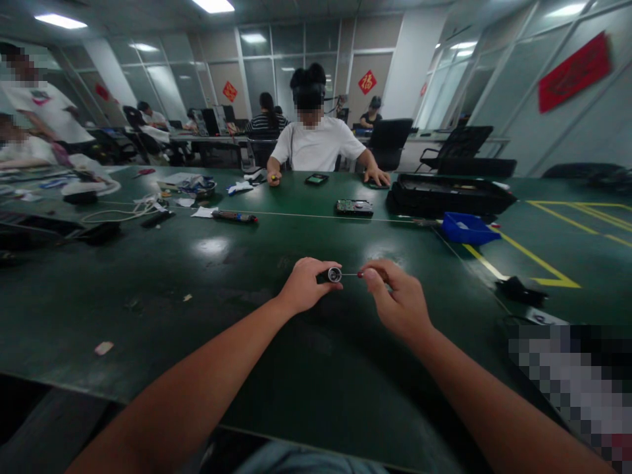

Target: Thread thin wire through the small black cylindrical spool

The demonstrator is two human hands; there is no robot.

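Note:
Between the thumb and fingers of my left hand [305, 284] is a small round part [334, 274] with a silver rim and a dark body; what it belongs to is not clear. My right hand [397, 296] is closed on the red end of a thin metal rod that looks like a small screwdriver [351, 274]. The rod points left, and its far end meets the round part's edge or face; I cannot tell which. Both hands are over the near middle of the green table [276, 349].
Across the table sits a person in a white shirt [318, 148], hands on the tabletop. A circuboard-like device [354, 208], a long black case [447, 194] and a blue tray [469, 228] lie ahead. A dark pen-shaped tool [234, 216] is at left, a black object [522, 289] at right.

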